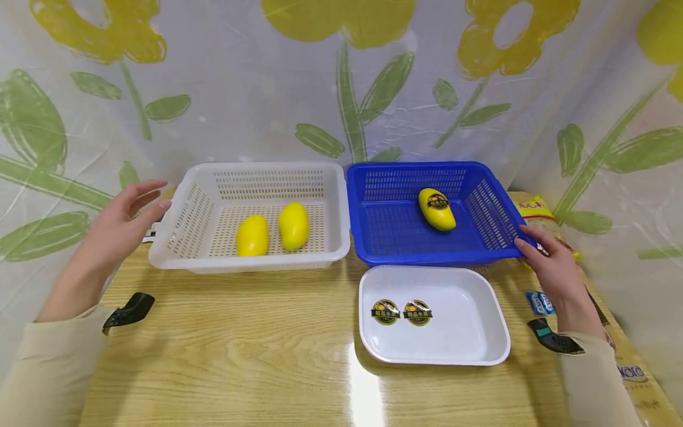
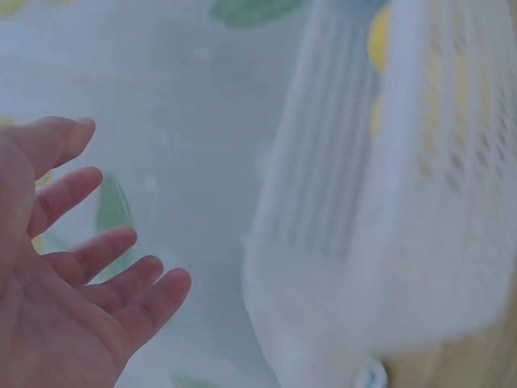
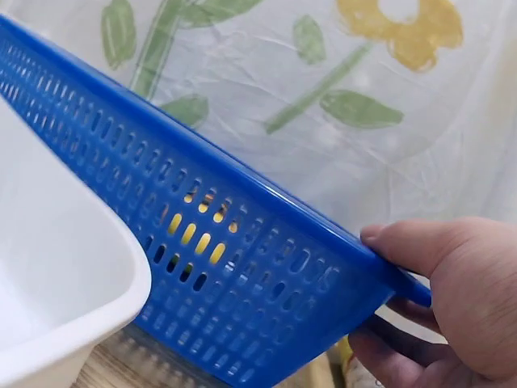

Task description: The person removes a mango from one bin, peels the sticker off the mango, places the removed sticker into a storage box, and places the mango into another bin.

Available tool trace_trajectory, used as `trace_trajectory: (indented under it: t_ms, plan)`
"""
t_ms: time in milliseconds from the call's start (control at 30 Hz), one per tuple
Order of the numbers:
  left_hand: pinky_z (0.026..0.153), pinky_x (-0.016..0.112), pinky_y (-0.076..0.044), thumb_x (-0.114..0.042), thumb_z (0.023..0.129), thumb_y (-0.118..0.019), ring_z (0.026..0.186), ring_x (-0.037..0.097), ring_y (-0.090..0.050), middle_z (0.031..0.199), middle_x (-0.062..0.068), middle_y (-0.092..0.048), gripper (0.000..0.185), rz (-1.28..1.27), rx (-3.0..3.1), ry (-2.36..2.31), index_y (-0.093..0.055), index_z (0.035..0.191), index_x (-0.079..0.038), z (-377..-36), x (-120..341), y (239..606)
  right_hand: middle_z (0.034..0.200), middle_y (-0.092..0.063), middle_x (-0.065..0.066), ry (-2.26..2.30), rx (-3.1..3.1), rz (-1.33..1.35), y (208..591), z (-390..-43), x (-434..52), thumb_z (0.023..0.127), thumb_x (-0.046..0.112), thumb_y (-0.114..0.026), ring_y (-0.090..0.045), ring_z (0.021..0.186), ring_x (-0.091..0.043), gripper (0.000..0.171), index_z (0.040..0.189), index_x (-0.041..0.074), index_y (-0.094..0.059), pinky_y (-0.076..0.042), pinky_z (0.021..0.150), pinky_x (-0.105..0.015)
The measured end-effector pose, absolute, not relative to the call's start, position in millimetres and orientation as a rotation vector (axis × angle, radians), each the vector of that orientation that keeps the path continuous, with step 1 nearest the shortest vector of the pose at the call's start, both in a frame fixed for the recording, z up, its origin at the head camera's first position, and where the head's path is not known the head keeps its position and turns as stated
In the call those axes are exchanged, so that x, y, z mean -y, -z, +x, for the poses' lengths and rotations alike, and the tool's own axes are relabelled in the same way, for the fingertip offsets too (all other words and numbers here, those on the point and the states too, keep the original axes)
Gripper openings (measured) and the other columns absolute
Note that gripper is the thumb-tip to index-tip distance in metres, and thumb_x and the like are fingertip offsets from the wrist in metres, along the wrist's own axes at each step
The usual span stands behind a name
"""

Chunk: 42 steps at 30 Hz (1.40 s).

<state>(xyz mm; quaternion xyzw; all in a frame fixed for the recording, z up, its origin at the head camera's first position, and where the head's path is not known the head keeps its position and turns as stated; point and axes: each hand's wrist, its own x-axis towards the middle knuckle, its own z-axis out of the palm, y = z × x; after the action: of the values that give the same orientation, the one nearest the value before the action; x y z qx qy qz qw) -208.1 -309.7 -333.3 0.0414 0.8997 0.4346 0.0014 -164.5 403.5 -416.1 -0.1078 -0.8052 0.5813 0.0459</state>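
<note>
1. My right hand pinches the near right corner of the blue basket, thumb on the rim; one labelled mango lies inside
2. My left hand hovers spread just beside the white basket, not touching

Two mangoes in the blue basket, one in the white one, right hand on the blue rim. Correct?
Swapped. The head view shows two mangoes in the white basket and one in the blue basket. The right hand does grip the blue rim.
</note>
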Motion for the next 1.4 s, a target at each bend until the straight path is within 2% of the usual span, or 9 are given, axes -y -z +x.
trace_trajectory:
  t_ms: [100,133,200,367,633,900,1133,1267,1400]
  plan:
    - [0.094,0.011,-0.038,-0.043,0.099,-0.052,0.143,0.025,-0.030,0.156,0.005,-0.030,0.056,0.232,-2.834,-1.398,-0.034,0.151,-0.029,-208.2,290.7,321.9,0.156,-0.024,-0.012,-1.871,2.399,-0.356,417.4,-164.9,-403.8,0.093,0.036,-0.065,-0.056,0.100,0.003,0.066,0.150,0.016,-0.040,-0.046,0.079,-0.005]
    - [0.087,0.006,-0.037,-0.040,0.100,-0.053,0.141,0.024,-0.033,0.154,0.006,-0.033,0.055,0.273,-2.837,-1.415,-0.036,0.150,-0.026,-208.5,284.6,318.9,0.156,-0.024,-0.012,-1.901,2.374,-0.351,417.6,-164.8,-403.8,0.093,0.035,-0.066,-0.056,0.100,0.002,0.066,0.150,0.015,-0.040,-0.046,0.079,-0.005]
    - [0.086,0.004,-0.038,-0.036,0.100,-0.054,0.138,0.024,-0.037,0.151,0.008,-0.036,0.053,0.341,-2.834,-1.434,-0.038,0.149,-0.022,-208.8,273.2,313.1,0.155,-0.025,-0.013,-1.941,2.336,-0.331,417.9,-164.8,-403.5,0.092,0.033,-0.067,-0.057,0.100,0.001,0.067,0.150,0.012,-0.040,-0.047,0.079,-0.006]
    - [0.089,0.005,-0.039,-0.033,0.100,-0.055,0.136,0.024,-0.040,0.152,0.005,-0.036,0.052,0.444,-2.790,-1.431,-0.039,0.148,-0.022,-209.2,250.1,301.3,0.150,-0.028,-0.013,-2.059,2.230,-0.279,419.4,-164.3,-402.6,0.093,0.025,-0.068,-0.060,0.098,0.001,0.065,0.149,0.007,-0.040,-0.048,0.080,-0.007]
    - [0.093,0.010,-0.041,-0.032,0.100,-0.055,0.133,0.025,-0.044,0.149,0.002,-0.040,0.050,0.578,-2.721,-1.403,-0.041,0.147,-0.020,-212.5,215.7,289.7,0.147,-0.031,-0.010,-2.042,2.222,-0.331,420.2,-162.4,-399.7,0.091,0.028,-0.069,-0.060,0.096,0.001,0.063,0.147,0.012,-0.045,-0.049,0.079,-0.008]
    - [0.109,0.048,-0.036,-0.033,0.100,-0.057,0.135,0.024,-0.041,0.148,0.000,-0.041,0.052,0.691,-2.579,-1.401,-0.041,0.146,-0.016,-230.9,165.5,292.2,0.155,-0.024,-0.015,-2.021,2.242,-0.432,420.7,-164.0,-398.3,0.090,0.035,-0.069,-0.060,0.094,0.002,0.068,0.150,0.016,-0.041,-0.048,0.077,-0.006]
    - [0.108,0.043,-0.040,-0.027,0.101,-0.056,0.131,0.022,-0.046,0.144,0.002,-0.046,0.045,0.734,-2.415,-1.519,-0.045,0.142,-0.014,-250.7,108.0,301.7,0.162,-0.017,-0.006,-1.995,2.262,-0.502,420.9,-164.9,-395.8,0.090,0.036,-0.068,-0.055,0.105,-0.003,0.067,0.150,0.021,-0.041,-0.046,0.084,-0.009]
    - [0.106,0.039,-0.042,-0.025,0.101,-0.056,0.127,0.022,-0.050,0.141,0.005,-0.050,0.041,0.707,-2.361,-1.574,-0.048,0.139,-0.011,-256.0,72.4,315.8,0.163,-0.015,-0.002,-1.990,2.262,-0.534,421.7,-165.8,-394.5,0.091,0.036,-0.067,-0.050,0.118,-0.011,0.067,0.150,0.023,-0.039,-0.039,0.099,-0.021]
    - [0.100,0.036,-0.046,-0.026,0.099,-0.058,0.120,0.023,-0.054,0.135,0.007,-0.053,0.039,0.624,-2.361,-1.572,-0.051,0.135,-0.010,-259.9,37.6,332.5,0.163,-0.013,-0.001,-2.021,2.238,-0.538,421.2,-165.9,-392.2,0.091,0.036,-0.067,-0.046,0.125,-0.016,0.068,0.151,0.023,-0.038,-0.031,0.105,-0.033]
